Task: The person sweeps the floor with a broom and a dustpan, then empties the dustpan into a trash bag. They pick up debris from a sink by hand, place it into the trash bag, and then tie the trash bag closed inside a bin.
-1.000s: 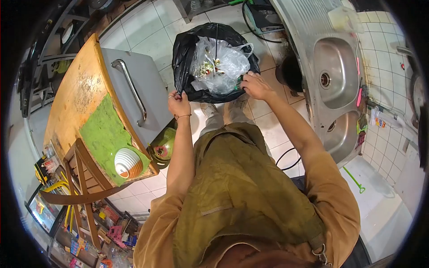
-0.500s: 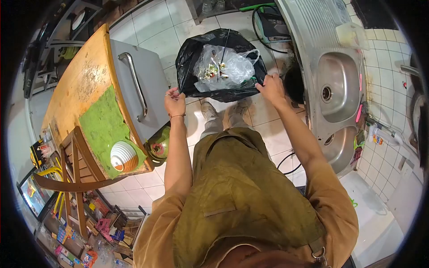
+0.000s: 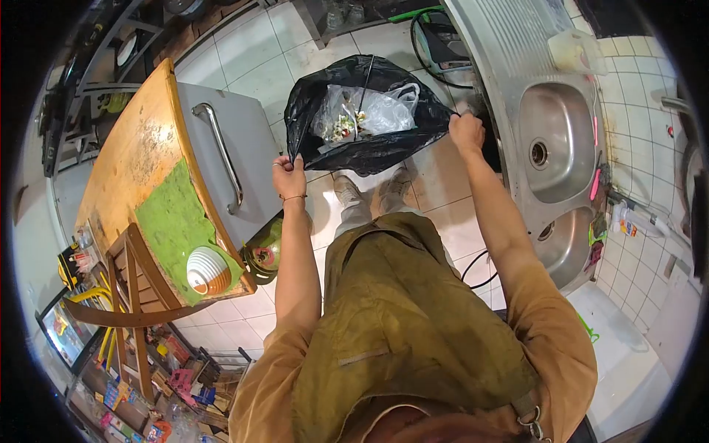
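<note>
From the head view, here's the black bag (image 3: 384,155), sitting to the left of the double sink (image 3: 567,140), out in front of 2 shoes (image 3: 395,188). And it's stretched wide, its mouth gaping upward! The left hand (image 3: 288,177) has the near corner farthest from the sink, thumb and fingertips pinching the plastic edge. Over on the side closest to the sink, the right hand (image 3: 467,134) grips the opposite edge, fingers curled tight around it; I can't tell exactly how each finger sits there. Both arms reach forward, bag taut between them.

Look inside: a clear plastic bag (image 3: 391,111) lies crumpled, with small mixed scraps (image 3: 343,127) showing on the side away from the sink.

Farther left of the sink, past the black bag, stands a worn wooden table (image 3: 140,140). A green cloth (image 3: 173,214) covers its near part, with 1 striped bowl (image 3: 208,269) tipped on its side or upside down, I can't tell which. Beside that, a wooden chair (image 3: 136,258), well apart from the sink.
</note>
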{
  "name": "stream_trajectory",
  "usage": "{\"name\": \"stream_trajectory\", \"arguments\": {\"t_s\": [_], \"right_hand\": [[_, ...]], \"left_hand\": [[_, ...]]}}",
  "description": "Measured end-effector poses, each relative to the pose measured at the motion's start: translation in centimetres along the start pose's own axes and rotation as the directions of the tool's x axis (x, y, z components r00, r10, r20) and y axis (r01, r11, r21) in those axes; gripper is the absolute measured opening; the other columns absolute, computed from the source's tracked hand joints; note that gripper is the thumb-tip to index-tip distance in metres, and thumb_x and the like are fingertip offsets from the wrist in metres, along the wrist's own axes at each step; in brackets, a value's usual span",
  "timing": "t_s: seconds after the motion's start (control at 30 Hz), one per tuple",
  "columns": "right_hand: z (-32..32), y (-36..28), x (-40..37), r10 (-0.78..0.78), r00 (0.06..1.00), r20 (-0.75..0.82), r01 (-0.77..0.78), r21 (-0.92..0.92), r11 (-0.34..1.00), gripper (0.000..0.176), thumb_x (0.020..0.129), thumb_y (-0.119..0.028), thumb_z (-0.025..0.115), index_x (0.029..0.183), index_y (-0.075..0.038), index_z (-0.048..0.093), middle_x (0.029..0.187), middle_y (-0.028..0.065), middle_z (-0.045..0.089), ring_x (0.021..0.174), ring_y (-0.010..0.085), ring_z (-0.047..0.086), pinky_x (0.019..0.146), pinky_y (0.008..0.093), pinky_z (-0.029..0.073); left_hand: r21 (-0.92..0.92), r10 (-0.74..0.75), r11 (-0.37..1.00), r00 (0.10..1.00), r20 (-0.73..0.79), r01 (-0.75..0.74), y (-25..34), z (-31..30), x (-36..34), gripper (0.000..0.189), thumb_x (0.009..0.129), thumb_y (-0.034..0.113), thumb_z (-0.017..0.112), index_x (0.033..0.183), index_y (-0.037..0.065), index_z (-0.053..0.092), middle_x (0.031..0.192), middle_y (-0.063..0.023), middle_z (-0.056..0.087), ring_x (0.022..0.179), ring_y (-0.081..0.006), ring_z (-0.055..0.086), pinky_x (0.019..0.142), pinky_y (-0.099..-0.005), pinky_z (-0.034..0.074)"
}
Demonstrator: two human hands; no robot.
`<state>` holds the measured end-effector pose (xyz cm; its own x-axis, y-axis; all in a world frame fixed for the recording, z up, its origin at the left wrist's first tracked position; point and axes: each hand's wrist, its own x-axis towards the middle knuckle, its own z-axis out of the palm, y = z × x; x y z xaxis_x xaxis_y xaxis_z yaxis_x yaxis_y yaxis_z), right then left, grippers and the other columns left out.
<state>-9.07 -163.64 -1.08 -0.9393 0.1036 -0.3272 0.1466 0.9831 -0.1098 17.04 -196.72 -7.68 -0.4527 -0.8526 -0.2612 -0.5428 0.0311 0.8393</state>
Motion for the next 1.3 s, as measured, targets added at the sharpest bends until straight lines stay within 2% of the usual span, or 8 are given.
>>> {"name": "stream_trajectory", "arguments": {"t_s": [0.13, 0.33, 0.63, 0.77, 0.9, 1.13, 1.2, 1.3], "right_hand": [[2.7, 0.1, 0.9, -0.229, 0.944, -0.239, 0.224, -0.048, 0.973, 0.029, 0.085, -0.022, 0.053, 0.104, -0.003, 0.062, 0.099, 0.0238, 0.065, 0.1, 0.0409, 0.063, 0.087, 0.0497, 0.05], [3.7, -3.0, 5.0, -0.38, 0.924, 0.041, 0.38, -0.2, 0.903, 0.024, 0.085, -0.023, 0.059, 0.104, -0.009, 0.064, 0.1, 0.0205, 0.066, 0.097, 0.0371, 0.065, 0.083, 0.0453, 0.053], [2.6, -3.4, 6.3, 0.212, 0.964, -0.161, -0.168, 0.249, 0.954, 0.034, 0.085, -0.022, 0.048, 0.113, -0.006, 0.06, 0.11, 0.025, 0.062, 0.105, 0.042, 0.058, 0.091, 0.0486, 0.045], [4.2, -1.3, 8.7, -0.277, 0.912, -0.302, 0.356, 0.251, 0.9, 0.02, 0.081, -0.005, 0.05, 0.099, -0.005, 0.059, 0.101, 0.0231, 0.063, 0.098, 0.0423, 0.058, 0.085, 0.0487, 0.045], [4.8, -1.8, 9.0, -0.52, 0.83, -0.205, 0.552, 0.155, 0.82, 0.025, 0.081, -0.015, 0.056, 0.104, -0.005, 0.058, 0.104, 0.0194, 0.059, 0.103, 0.0395, 0.057, 0.087, 0.0454, 0.046], [0.2, -4.1, 5.7, -0.307, 0.95, 0.061, 0.3, 0.104, 0.948, 0.034, 0.08, -0.032, 0.061, 0.106, -0.009, 0.063, 0.105, 0.0216, 0.065, 0.103, 0.0403, 0.059, 0.088, 0.0493, 0.046], [3.8, -2.1, 9.8, -0.174, 0.969, -0.177, 0.214, 0.241, 0.947, 0.033, 0.085, -0.033, 0.057, 0.11, -0.013, 0.065, 0.11, 0.0208, 0.064, 0.105, 0.0412, 0.058, 0.088, 0.0492, 0.046], [2.8, -3.7, 10.4, -0.175, 0.971, -0.164, 0.216, 0.282, 0.935, 0.031, 0.086, -0.029, 0.055, 0.112, -0.014, 0.064, 0.11, 0.0195, 0.064, 0.105, 0.0401, 0.059, 0.088, 0.0477, 0.046]], "left_hand": [[-0.013, 0.034, 0.999, 0.999, -0.022, -0.035, -0.5, 0.6, 0.4, 0.036, 0.077, 0.027, 0.077, 0.093, 0.003, 0.055, 0.067, 0.0004, 0.055, 0.059, -0.0085, 0.048, 0.058, -0.0246, 0.043], [0.137, -0.112, 0.985, 0.993, 0.041, 0.105, 4.2, 0.7, 0.8, 0.042, 0.078, 0.031, 0.078, 0.096, 0.0, 0.057, 0.079, -0.0045, 0.065, 0.07, -0.0086, 0.058, 0.063, -0.0218, 0.046], [0.161, 0.002, 0.987, 0.984, -0.178, 0.028, 5.1, -0.6, 2.5, 0.026, 0.086, 0.026, 0.069, 0.08, 0.004, 0.057, 0.06, -0.0001, 0.057, 0.055, -0.0082, 0.048, 0.055, -0.0269, 0.041], [0.153, 0.04, 0.988, 0.974, -0.225, -0.005, 4.3, -0.2, 3.1, 0.027, 0.086, 0.027, 0.069, 0.08, 0.004, 0.057, 0.059, -0.0029, 0.059, 0.053, -0.0114, 0.051, 0.056, -0.029, 0.043], [0.124, 0.031, 0.992, 0.975, -0.218, -0.004, 4.0, 0.7, 3.5, 0.027, 0.086, 0.028, 0.069, 0.081, 0.004, 0.057, 0.06, -0.0036, 0.059, 0.054, -0.0129, 0.052, 0.056, -0.03, 0.044], [0.167, 0.095, 0.984, 0.967, -0.235, -0.056, 4.3, 0.8, 3.5, 0.031, 0.083, 0.03, 0.073, 0.078, 0.005, 0.057, 0.059, -0.0007, 0.054, 0.053, -0.0106, 0.048, 0.055, -0.028, 0.043], [0.123, 0.086, 0.991, 0.962, -0.258, -0.055, 4.2, 0.7, 3.8, 0.031, 0.082, 0.03, 0.074, 0.077, 0.005, 0.057, 0.059, 0.0003, 0.053, 0.053, -0.0096, 0.046, 0.055, -0.0269, 0.042], [0.145, 0.1, 0.987, 0.96, -0.261, -0.064, 4.5, 0.6, 3.0, 0.029, 0.082, 0.029, 0.075, 0.077, 0.005, 0.058, 0.06, 0.0014, 0.052, 0.054, -0.0087, 0.045, 0.054, -0.0255, 0.041]]}}
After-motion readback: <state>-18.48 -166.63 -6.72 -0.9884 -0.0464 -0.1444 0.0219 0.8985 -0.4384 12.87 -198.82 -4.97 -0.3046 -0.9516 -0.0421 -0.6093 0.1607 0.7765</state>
